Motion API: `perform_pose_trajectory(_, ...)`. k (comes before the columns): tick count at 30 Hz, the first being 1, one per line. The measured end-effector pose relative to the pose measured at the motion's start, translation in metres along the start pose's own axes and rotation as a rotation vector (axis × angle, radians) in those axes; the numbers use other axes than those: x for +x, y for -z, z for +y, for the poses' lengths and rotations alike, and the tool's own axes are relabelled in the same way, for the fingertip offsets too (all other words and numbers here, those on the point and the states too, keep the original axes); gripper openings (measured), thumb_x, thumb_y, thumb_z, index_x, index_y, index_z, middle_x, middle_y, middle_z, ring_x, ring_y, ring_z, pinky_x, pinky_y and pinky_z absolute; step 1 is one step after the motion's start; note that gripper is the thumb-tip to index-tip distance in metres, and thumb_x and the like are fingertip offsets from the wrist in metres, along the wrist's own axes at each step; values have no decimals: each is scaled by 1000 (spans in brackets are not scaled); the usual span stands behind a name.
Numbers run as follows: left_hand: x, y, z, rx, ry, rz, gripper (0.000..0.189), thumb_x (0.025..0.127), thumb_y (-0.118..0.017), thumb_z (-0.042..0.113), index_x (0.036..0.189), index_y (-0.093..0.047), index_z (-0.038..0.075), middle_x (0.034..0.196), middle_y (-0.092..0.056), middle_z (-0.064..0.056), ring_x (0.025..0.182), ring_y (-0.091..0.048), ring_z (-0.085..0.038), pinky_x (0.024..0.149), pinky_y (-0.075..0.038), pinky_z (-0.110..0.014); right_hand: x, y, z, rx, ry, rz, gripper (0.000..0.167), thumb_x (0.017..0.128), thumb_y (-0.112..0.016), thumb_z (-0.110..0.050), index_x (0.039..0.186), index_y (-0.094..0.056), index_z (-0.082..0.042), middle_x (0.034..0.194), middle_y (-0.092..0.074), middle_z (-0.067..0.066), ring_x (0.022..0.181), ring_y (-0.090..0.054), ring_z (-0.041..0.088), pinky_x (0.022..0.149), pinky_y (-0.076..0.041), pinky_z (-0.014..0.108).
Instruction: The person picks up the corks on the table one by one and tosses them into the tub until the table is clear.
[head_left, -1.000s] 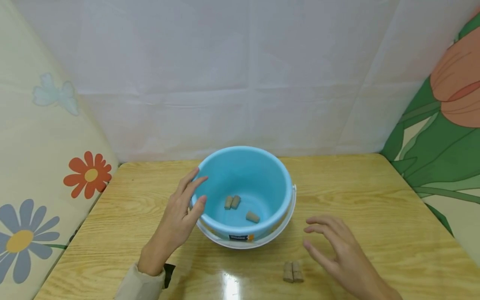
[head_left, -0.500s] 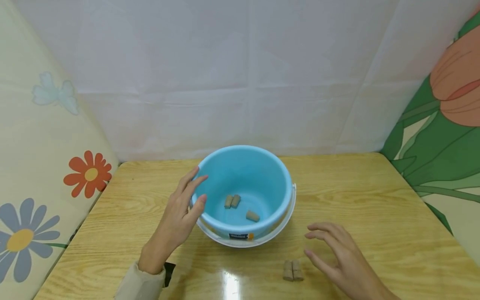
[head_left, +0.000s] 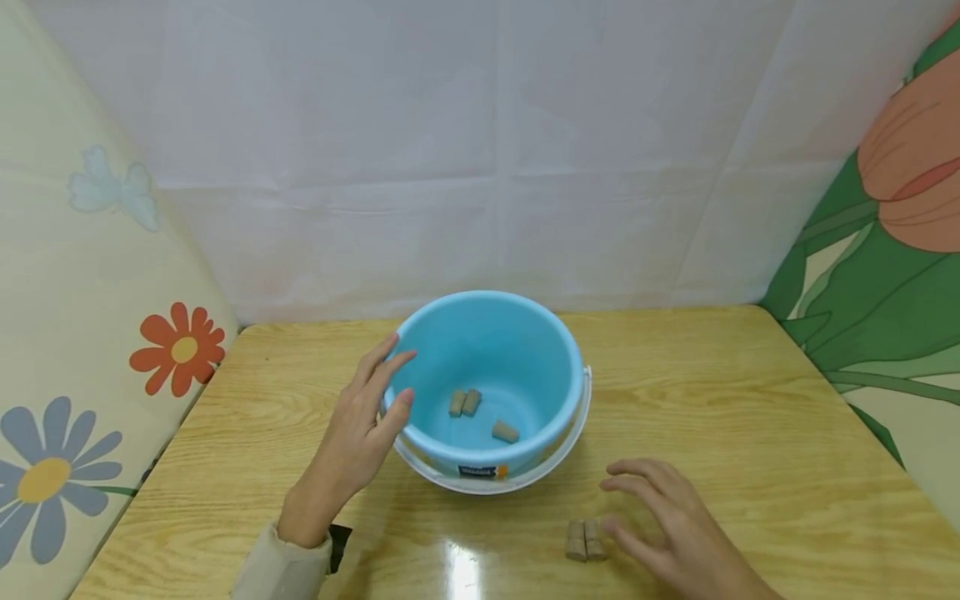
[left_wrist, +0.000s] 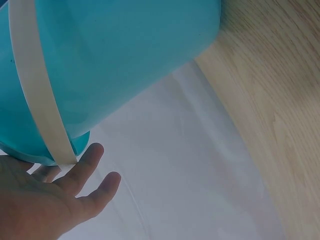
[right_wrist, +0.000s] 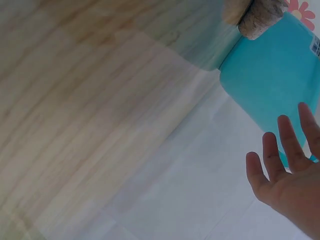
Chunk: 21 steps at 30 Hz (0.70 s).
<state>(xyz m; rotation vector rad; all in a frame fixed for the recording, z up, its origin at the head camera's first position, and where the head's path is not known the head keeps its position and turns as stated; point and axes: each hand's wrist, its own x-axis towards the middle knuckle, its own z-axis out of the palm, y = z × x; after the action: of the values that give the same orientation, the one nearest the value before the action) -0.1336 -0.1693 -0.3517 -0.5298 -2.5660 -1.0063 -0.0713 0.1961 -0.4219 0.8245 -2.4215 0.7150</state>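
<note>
A light-blue bucket (head_left: 487, 333) stands on the wooden table, its white handle (head_left: 491, 487) hanging down at the front. My left hand (head_left: 348, 437) rests on its left rim, fingers spread, with the thumb and a finger reaching over the edge. In the left wrist view two fingers of the left hand (left_wrist: 55, 200) extend freely beside the rim. Three corks lie inside the bucket, including one cork (head_left: 506, 432) near the front wall. On the table, a pair of corks (head_left: 576, 542) sits side by side. My right hand (head_left: 678, 529) hovers just right of them, fingers apart, holding nothing.
The wood-grain table (head_left: 735, 400) extends around the bucket. A white cloth backdrop (head_left: 480, 167) hangs behind it. Flower-printed panels stand at the left (head_left: 97, 350) and right (head_left: 885, 317).
My right hand has moved slightly down and left, closer to the pair of corks on the table. The left hand and bucket have stayed in place.
</note>
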Motion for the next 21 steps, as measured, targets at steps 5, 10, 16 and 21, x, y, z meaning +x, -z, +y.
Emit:
perform_pose_trajectory(5, 0, 0, 0, -2, -4, 5, 43, 103, -49, 23, 144, -51, 9, 161, -29, -11, 97, -59, -22, 76, -47, -39, -3, -3, 1, -26, 28, -35, 47, 70, -89, -31, 111, -69, -22, 120, -63, -4, 111, -54, 12, 100, -32, 21)
perform_pose_trajectory(10, 0, 0, 0, -13, -3, 5, 43, 102, -49, 22, 143, -51, 9, 161, -30, -11, 108, -60, -30, 80, -48, -44, -6, -11, 5, -14, 112, -22, 43, 78, -83, -41, 112, -69, -19, 117, -64, -1, 108, -55, 14, 100, -31, 21)
perform_pose_trajectory(16, 0, -1, -2, -8, -8, 11, 44, 102, -49, 22, 143, -51, 8, 161, -30, -11, 103, -61, -27, 78, -49, -43, -8, -15, 7, -29, 136, -25, 43, 79, -80, -46, 111, -70, -18, 116, -65, -1, 107, -57, 16, 100, -33, 21)
perform_pose_trajectory(21, 1, 0, -2, -2, -9, 9, 43, 102, -49, 22, 143, -51, 7, 161, -30, -11, 87, -58, -17, 71, -48, -37, -9, -13, 3, -81, 98, -73, 42, 77, -82, -45, 110, -70, -21, 117, -64, -5, 107, -58, 13, 94, -38, 27)
